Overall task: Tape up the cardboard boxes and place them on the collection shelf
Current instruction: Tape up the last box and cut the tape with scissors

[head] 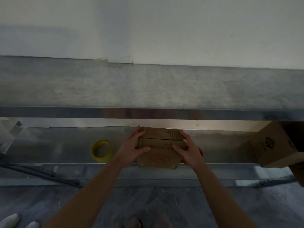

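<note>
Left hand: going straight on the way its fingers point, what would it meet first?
The left hand grips the cardboard box; past its fingertips the way looks free to the back wall behind the shelf, though depth is unclear.

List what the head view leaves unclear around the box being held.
- Small box: head view; dimness and blur hide whether its seam is taped.
- Red object: head view; mostly behind the right hand.
- Large box: head view; cut by the right edge.
- Clear object: head view; cut by the left edge.
</note>
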`<state>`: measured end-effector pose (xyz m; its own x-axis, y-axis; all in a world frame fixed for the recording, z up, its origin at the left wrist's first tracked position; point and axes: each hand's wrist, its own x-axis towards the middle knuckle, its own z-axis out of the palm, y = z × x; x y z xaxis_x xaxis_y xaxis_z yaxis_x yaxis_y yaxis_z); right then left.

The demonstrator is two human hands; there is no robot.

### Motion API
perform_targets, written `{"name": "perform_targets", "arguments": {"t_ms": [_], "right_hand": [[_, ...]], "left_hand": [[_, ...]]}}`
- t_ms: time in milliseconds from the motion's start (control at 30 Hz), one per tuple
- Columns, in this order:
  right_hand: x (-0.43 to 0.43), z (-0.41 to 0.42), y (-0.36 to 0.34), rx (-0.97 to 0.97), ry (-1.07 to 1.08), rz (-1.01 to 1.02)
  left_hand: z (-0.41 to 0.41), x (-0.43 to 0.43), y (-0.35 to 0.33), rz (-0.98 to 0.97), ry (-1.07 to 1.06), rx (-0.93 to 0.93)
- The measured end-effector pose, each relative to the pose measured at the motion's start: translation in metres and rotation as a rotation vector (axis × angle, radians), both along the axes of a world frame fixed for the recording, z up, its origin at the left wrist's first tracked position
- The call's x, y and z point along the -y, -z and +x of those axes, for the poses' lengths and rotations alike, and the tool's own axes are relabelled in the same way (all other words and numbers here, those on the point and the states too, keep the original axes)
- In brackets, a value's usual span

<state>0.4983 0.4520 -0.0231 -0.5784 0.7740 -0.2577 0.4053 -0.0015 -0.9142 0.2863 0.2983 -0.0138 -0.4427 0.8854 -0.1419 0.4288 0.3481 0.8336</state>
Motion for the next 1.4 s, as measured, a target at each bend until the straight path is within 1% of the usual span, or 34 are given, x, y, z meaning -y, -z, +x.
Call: {"name": "perform_targets", "arguments": {"t_ms": [133, 167, 267, 333, 400, 467, 567, 700, 800, 867, 967, 1033, 1100, 1200, 1267, 1300, 1400], "right_hand": [[0.001, -0.005, 0.001, 0.012, -0.019, 0.057], [0.002, -0.005, 0.001, 0.035, -0.042, 0.077], [0.009, -0.007, 0.004, 0.071, -0.097, 0.124], [0.011, -0.009, 0.003, 0.113, -0.118, 0.172], [0.011, -0.009, 0.001, 0.206, -0.122, 0.277], [0.014, -0.005, -0.004, 0.292, -0.110, 0.431], [0.024, 0.001, -0.014, 0.328, -0.140, 0.704], [0.040, -0.006, -0.035, 0.381, -0.242, 0.900], [0.064, -0.025, -0.052, 0.364, -0.334, 1.034], [0.087, -0.046, -0.060, 0.326, -0.399, 1.082], [0.132, -0.085, -0.058, 0.272, -0.523, 1.156], [0.159, -0.110, -0.044, 0.270, -0.569, 1.150], [0.178, -0.132, -0.019, 0.305, -0.562, 1.073], [0.194, -0.154, 0.019, 0.478, -0.530, 0.826], [0.198, -0.164, 0.039, 0.596, -0.538, 0.631], [0.199, -0.168, 0.047, 0.634, -0.531, 0.589], [0.206, -0.176, 0.063, 0.715, -0.460, 0.544]], "left_hand": [[-0.002, 0.008, 0.010, 0.037, 0.008, 0.010], [-0.002, 0.011, 0.013, 0.035, 0.009, -0.027], [-0.004, 0.021, 0.018, 0.035, 0.027, -0.320], [-0.004, 0.022, 0.016, -0.009, 0.038, -0.439], [-0.002, 0.020, 0.011, -0.086, 0.052, -0.526], [0.003, 0.018, 0.002, -0.135, 0.072, -0.608], [0.007, 0.023, -0.009, -0.159, 0.111, -0.705], [0.005, 0.033, -0.027, -0.153, 0.138, -0.815], [-0.012, 0.052, -0.045, -0.148, 0.137, -0.889], [-0.033, 0.076, -0.048, -0.160, 0.145, -0.923], [-0.072, 0.118, -0.035, -0.210, 0.099, -0.900], [-0.095, 0.144, -0.019, -0.274, 0.069, -0.848], [-0.114, 0.163, 0.002, -0.334, 0.104, -0.832], [-0.137, 0.175, 0.030, -0.414, 0.233, -0.782], [-0.148, 0.173, 0.047, -0.409, 0.316, -0.784], [-0.152, 0.170, 0.054, -0.402, 0.355, -0.788], [-0.159, 0.163, 0.069, -0.342, 0.460, -0.834]]}}
